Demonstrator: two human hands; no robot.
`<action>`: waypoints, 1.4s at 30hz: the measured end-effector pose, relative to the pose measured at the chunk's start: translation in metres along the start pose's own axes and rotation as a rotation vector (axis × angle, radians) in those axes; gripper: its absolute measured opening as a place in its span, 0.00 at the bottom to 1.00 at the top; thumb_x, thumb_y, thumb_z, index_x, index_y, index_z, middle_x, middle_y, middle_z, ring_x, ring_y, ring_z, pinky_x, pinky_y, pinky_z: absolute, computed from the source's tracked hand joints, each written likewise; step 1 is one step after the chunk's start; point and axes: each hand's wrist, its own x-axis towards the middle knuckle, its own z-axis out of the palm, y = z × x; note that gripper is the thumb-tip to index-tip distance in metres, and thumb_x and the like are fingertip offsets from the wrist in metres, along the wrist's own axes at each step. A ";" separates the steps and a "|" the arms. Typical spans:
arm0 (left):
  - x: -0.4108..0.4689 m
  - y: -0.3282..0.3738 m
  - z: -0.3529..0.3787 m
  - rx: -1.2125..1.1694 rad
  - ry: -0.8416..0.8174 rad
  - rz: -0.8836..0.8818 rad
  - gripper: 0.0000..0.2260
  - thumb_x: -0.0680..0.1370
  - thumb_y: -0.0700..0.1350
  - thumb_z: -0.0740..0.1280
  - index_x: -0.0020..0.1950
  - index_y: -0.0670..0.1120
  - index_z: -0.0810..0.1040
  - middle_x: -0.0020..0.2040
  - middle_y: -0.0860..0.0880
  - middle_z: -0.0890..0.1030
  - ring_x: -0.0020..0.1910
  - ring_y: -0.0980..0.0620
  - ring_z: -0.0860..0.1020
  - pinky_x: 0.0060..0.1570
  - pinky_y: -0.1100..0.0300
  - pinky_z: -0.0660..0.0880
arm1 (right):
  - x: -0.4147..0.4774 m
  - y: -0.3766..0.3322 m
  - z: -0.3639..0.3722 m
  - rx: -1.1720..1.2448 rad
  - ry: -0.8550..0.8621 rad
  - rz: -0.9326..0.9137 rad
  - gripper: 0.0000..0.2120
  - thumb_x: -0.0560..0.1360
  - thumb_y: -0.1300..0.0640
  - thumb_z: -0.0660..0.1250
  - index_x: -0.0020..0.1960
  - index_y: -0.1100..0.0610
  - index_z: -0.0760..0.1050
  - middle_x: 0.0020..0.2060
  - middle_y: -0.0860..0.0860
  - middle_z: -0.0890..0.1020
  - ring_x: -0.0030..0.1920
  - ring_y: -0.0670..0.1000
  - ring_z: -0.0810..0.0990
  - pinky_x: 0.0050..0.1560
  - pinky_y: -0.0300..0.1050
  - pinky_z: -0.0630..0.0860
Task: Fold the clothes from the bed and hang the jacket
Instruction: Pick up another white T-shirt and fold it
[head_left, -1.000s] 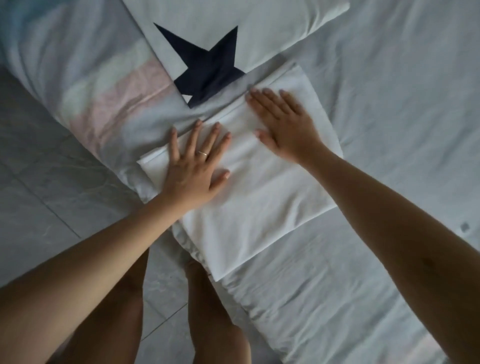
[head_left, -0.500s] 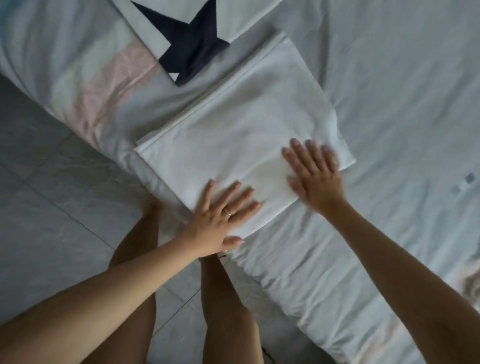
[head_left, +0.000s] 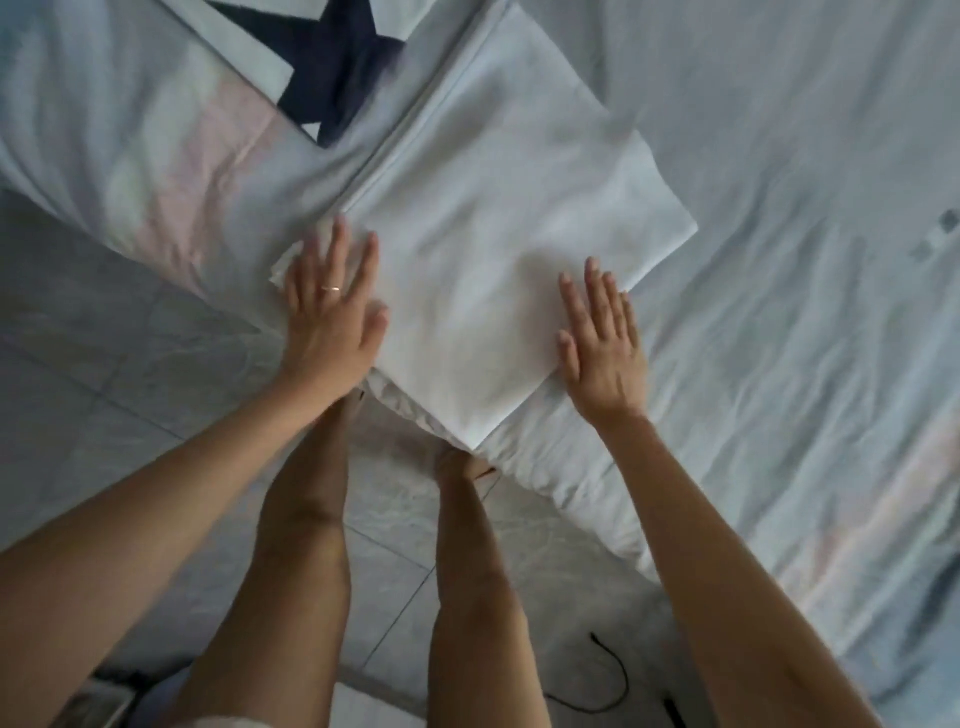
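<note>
A grey tiled floor (head_left: 104, 374) is seen at the left, beside the edge of a bed over which a pale sheet with faint pink and green bands (head_left: 171, 156) is draped. A white fabric printed with a dark blue star (head_left: 332, 62) is laid at the top of the view, just beside the upper left edge of the folded white garment (head_left: 493, 249). The left hand (head_left: 327, 322), on which a thin ring (head_left: 331, 288) is worn, is pressed flat on the garment's left corner, its fingers straight and slightly spread, with nothing gripped; its fingertips are blurred. The garment is laid as a neat rectangle on the bed, set at an angle, its nearest corner reaching the mattress edge above the person's bare legs (head_left: 306, 519). The right hand (head_left: 602, 348) is laid flat along the garment's near right edge, fingers straight and together, with nothing grasped. A thin black cable (head_left: 615, 680) is seen on the floor below. The wrinkled pale bed sheet (head_left: 789, 338) is spread across the right, where small grey marks (head_left: 935, 236) are visible.
</note>
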 end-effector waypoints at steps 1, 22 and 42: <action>0.005 -0.015 -0.009 -0.058 0.025 -0.090 0.28 0.80 0.50 0.57 0.78 0.48 0.52 0.78 0.40 0.47 0.76 0.37 0.49 0.71 0.39 0.51 | -0.016 -0.009 0.010 0.020 -0.022 0.070 0.25 0.82 0.49 0.47 0.77 0.54 0.54 0.76 0.54 0.56 0.76 0.52 0.54 0.75 0.50 0.52; 0.042 -0.048 -0.072 -0.382 -0.313 -0.205 0.31 0.69 0.42 0.76 0.66 0.41 0.64 0.63 0.44 0.73 0.60 0.45 0.73 0.54 0.52 0.72 | -0.026 -0.138 0.013 1.333 0.220 1.251 0.24 0.65 0.52 0.71 0.59 0.58 0.72 0.50 0.54 0.81 0.48 0.52 0.81 0.47 0.45 0.80; 0.038 -0.040 -0.115 -0.774 -0.271 -0.342 0.13 0.74 0.35 0.66 0.55 0.47 0.70 0.43 0.55 0.76 0.39 0.59 0.75 0.35 0.72 0.70 | -0.015 -0.155 -0.035 1.442 0.356 1.369 0.06 0.77 0.58 0.65 0.54 0.58 0.76 0.44 0.53 0.81 0.45 0.53 0.81 0.44 0.44 0.80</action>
